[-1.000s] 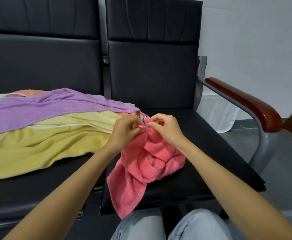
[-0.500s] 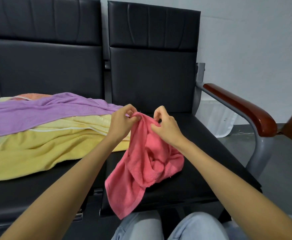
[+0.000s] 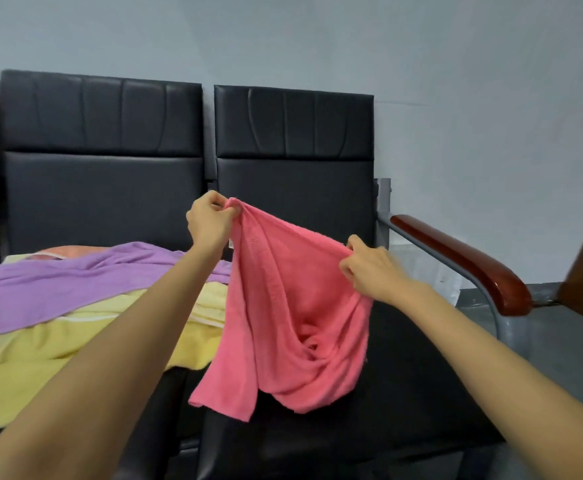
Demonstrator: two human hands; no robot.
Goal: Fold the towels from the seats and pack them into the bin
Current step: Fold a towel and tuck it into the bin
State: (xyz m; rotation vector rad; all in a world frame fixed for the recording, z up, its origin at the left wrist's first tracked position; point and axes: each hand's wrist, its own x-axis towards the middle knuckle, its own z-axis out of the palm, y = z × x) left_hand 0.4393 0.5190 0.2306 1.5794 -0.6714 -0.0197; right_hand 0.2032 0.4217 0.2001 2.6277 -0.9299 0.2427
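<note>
Three towels are still lying heaped on the left seat [image 3: 169, 396]: the purple towel [image 3: 58, 282] is draping over the yellow towel [image 3: 41, 358], with a sliver of a peach towel [image 3: 65, 252] showing behind, and that heap is sitting just as it was a second ago. Just right of it, my left hand [image 3: 208, 220] is pinching one top corner of the pink towel [image 3: 293, 317] between thumb and curled fingers. It is now riding high in front of the backrest, where a second ago it was working low over the cushion, close beside my other hand. The pink towel is hanging between my hands, its top edge sloping from the higher left corner down to the right. Its middle is still twisting into a knot of folds, and its lower edge is trailing over the front of the right seat [image 3: 414, 382]; I cannot tell whether it is touching the cushion. My right hand [image 3: 369, 271] is gripping the other end of that edge, fingers curling tight into the cloth, and it is pulling away rightward, so the gap between my hands is widening. I am judging that I am opening the towel to its full width before the first fold, and the twist is wanting a shake. Past the wooden armrest [image 3: 463, 261], a pale translucent container [image 3: 442, 278], possibly the bin, is waiting, and nothing is going into it yet
</note>
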